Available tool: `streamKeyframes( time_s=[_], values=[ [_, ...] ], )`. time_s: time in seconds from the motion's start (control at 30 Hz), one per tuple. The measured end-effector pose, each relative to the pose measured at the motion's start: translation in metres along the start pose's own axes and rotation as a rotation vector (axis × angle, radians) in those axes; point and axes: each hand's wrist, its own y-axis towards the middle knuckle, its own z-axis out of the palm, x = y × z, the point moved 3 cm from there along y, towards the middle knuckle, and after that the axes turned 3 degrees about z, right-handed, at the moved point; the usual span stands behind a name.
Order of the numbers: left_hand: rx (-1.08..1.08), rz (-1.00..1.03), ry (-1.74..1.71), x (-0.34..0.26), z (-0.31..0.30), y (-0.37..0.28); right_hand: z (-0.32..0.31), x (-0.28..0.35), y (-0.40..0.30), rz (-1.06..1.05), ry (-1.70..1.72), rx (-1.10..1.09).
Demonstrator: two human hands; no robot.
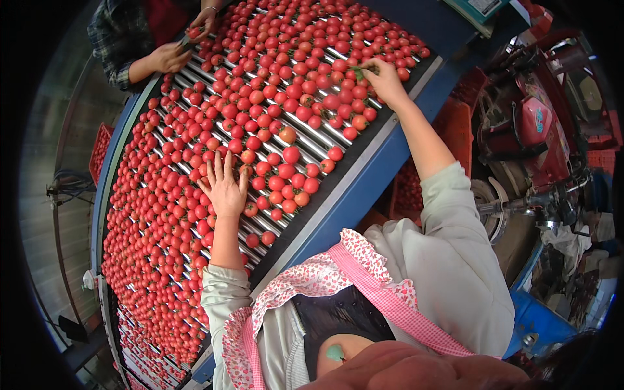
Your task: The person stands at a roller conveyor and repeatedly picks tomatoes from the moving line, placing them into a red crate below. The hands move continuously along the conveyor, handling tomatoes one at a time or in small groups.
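Observation:
Red cherry tomatoes (291, 155) lie spread over the metal rollers (312, 127) of a roller conveyor. My left hand (226, 187) rests palm down on tomatoes near the middle, fingers apart, holding nothing that shows. At the upper right, my right hand (382, 80) reaches over the near rail, with thumb and forefinger pinched on a green leaf or stem (359, 73) just above the tomatoes. One orange-green tomato (287, 134) lies between my hands, among the red ones.
Across the conveyor, a person's hands (171, 57) hold a tomato and a small dark item. The blue conveyor frame (358, 195) runs close before me. Under and beyond it stand an orange crate (451, 129) and a red crate (101, 146) of tomatoes. A red motor vehicle (534, 122) is parked at right.

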Motion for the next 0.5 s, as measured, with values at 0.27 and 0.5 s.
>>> streamKeyframes(
  time_s=[0.27, 0.5],
  values=[
    [0.005, 0.008, -0.055, -0.003, 0.01, -0.003, -0.157, 0.008, -0.12, 0.3, -0.074, -0.147],
    [0.105, 0.011, -0.108, -0.04, -0.004, -0.036, -0.148, -0.011, -0.173, -0.064, -0.912, -0.399]
  ],
)
